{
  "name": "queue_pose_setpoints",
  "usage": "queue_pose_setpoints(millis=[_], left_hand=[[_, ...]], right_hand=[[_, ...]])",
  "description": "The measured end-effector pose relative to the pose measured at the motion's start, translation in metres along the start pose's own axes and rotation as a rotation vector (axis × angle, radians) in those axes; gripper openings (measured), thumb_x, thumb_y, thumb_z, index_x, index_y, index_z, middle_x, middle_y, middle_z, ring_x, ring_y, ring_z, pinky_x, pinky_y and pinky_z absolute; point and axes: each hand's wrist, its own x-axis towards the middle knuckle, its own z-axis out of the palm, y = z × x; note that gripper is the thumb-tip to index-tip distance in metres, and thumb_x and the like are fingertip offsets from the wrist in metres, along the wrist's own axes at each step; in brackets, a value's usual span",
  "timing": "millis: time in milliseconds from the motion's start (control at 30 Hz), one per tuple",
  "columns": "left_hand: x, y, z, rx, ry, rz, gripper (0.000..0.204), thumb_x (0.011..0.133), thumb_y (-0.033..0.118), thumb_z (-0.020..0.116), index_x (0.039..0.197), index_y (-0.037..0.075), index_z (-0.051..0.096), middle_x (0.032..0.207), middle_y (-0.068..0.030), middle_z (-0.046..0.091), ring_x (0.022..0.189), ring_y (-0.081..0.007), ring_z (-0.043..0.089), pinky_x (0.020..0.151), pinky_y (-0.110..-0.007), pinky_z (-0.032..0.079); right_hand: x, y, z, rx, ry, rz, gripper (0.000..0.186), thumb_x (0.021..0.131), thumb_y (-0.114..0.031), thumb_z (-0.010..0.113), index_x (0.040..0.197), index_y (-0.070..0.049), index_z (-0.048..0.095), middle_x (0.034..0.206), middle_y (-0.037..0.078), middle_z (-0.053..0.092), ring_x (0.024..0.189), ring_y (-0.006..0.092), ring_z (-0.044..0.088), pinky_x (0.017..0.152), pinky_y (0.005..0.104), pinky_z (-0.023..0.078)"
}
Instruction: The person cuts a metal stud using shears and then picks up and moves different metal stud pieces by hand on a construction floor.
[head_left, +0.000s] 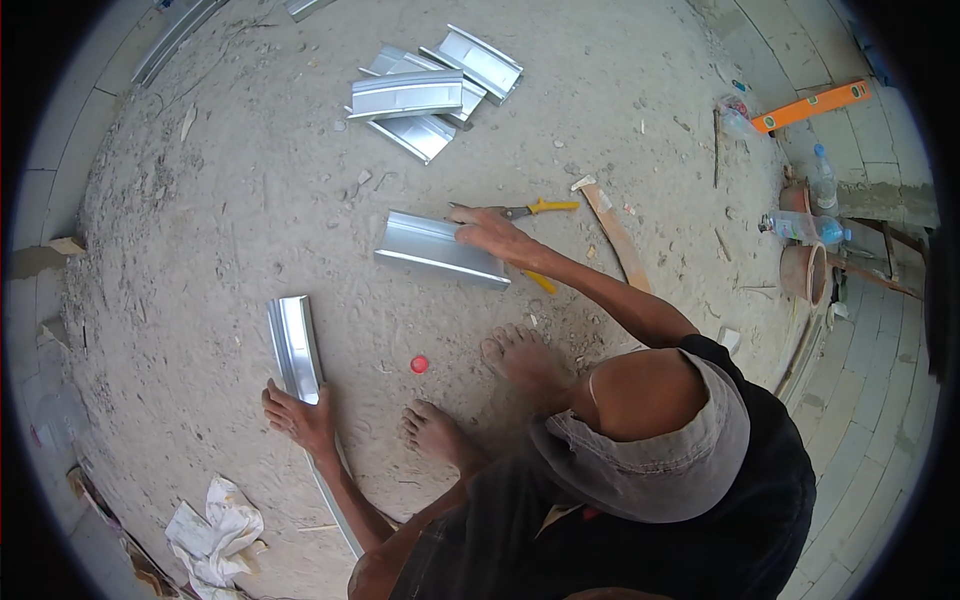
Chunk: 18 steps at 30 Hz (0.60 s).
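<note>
My left hand (300, 418) is closed around a long silvery metal channel (292, 345), its far end pointing away from me and its thin near part running back beside my leg. To the right, my right hand (492, 236) grips the far edge of a short cut piece of metal channel (430, 246), thumb on the near side of that edge and fingers beyond it. Tin snips with yellow handles (553, 206) lie on the ground by this hand, partly hidden under it. Between my feet and the channels sits a small red round disc (420, 364).
Several short channel pieces (408, 93) are piled ahead. A curved wooden strip (615, 235) lies right of the snips. Along the right wall are an orange spirit level (812, 106), plastic bottles (824, 182) and a bucket (803, 274). A crumpled white sack (216, 535) lies near left.
</note>
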Motion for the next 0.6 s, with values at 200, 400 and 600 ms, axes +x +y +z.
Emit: queue_pose_setpoints(millis=[200, 400, 600], left_hand=[[-0.009, 0.112, -0.027, -1.347, -0.538, -0.190, 0.085, 0.075, 0.052, 0.070, 0.135, 0.000, 0.038, 0.134, -0.0152, 0.042, 0.120, -0.0289, 0.041, 0.099, -0.047, 0.033], [-0.033, 0.116, 0.025, -2.101, -0.621, -0.536, 0.070, 0.073, 0.034, 0.070, 0.130, 0.001, 0.044, 0.128, -0.0123, 0.050, 0.120, -0.0265, 0.047, 0.103, -0.044, 0.036], [-0.052, 0.094, 0.024, -2.083, -0.634, -0.570, 0.066, 0.065, 0.017, 0.067, 0.125, -0.003, 0.047, 0.117, -0.0147, 0.058, 0.110, -0.0283, 0.056, 0.098, -0.041, 0.043]], right_hand=[[0.034, -0.073, 0.050, 0.160, -0.185, -0.067, 0.045, 0.085, -0.036, 0.049, 0.102, 0.006, 0.047, 0.089, 0.025, 0.056, 0.084, 0.0345, 0.055, 0.076, 0.0427, 0.041], [0.002, -0.094, 0.119, 0.218, -0.400, -0.110, 0.035, 0.084, -0.030, 0.052, 0.091, 0.003, 0.045, 0.076, 0.020, 0.056, 0.071, 0.0326, 0.056, 0.067, 0.0417, 0.044], [0.066, -0.101, 0.015, -0.699, 0.177, -0.594, 0.041, 0.073, -0.019, 0.063, 0.109, 0.000, 0.055, 0.099, 0.018, 0.060, 0.097, 0.0338, 0.058, 0.087, 0.0450, 0.044]])
